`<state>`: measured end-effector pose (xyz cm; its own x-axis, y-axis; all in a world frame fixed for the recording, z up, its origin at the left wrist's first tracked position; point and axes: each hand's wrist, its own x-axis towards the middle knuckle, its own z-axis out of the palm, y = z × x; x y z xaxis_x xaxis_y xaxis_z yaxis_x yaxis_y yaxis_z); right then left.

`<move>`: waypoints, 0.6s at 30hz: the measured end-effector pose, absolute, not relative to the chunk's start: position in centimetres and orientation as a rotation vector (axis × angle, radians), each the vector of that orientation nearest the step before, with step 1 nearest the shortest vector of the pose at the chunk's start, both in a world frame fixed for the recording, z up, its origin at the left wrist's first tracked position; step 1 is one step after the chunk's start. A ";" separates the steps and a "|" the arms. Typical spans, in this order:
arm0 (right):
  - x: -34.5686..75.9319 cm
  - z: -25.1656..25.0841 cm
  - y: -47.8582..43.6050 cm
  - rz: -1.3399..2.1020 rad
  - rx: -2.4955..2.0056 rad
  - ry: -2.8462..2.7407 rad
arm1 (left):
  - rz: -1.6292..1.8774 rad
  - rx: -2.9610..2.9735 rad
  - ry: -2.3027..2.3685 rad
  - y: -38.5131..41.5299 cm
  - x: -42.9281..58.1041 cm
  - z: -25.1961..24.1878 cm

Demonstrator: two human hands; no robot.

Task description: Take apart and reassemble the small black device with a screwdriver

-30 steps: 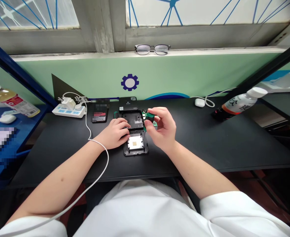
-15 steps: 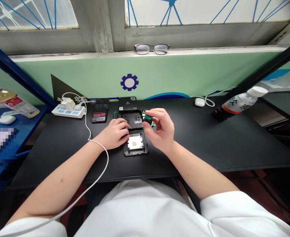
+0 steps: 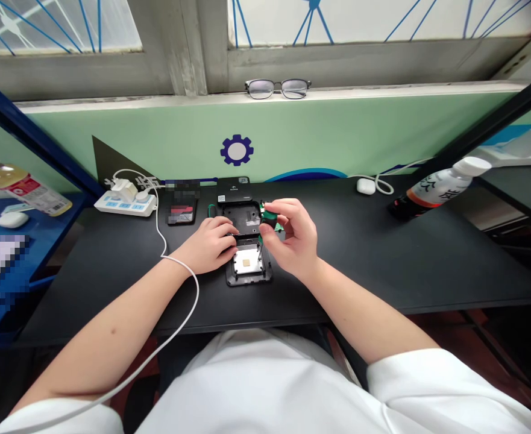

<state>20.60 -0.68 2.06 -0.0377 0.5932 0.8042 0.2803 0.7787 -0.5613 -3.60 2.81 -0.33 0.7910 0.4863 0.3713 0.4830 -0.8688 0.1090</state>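
My right hand pinches a small screwdriver by its green and black handle. Its thin shaft points down toward the right side of an opened black device cover, which carries a white-silver plate with a small tan square. A black open casing lies just behind the cover. My left hand has its fingers curled over the left edges of casing and cover, holding them against the desk. Part of a green circuit board shows behind my right fingers; the rest is hidden.
A black box-like part and a phone lie behind my hands. A power strip stands left, its white cable crossing my left forearm. A bottle and a white earphone case are on the right.
My right hand and the screwdriver have shifted very slightly to the left. My left hand, the casing and the cover stay where they were.
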 end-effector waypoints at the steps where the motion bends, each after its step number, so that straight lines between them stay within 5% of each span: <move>1: 20.6 2.0 -0.7 0.280 -0.705 -1.628 | 0.615 2.964 0.806 2.8 -3.6 -0.3; 18: 20.6 1.9 -0.6 0.290 -0.731 -1.616 | 0.589 2.926 0.812 2.8 -3.6 -0.2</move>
<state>20.63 -0.57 1.86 -0.0219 0.6053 0.7957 0.2909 0.7653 -0.5741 -3.63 2.82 -0.16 0.7897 0.5057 0.3472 0.4872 -0.8610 0.1459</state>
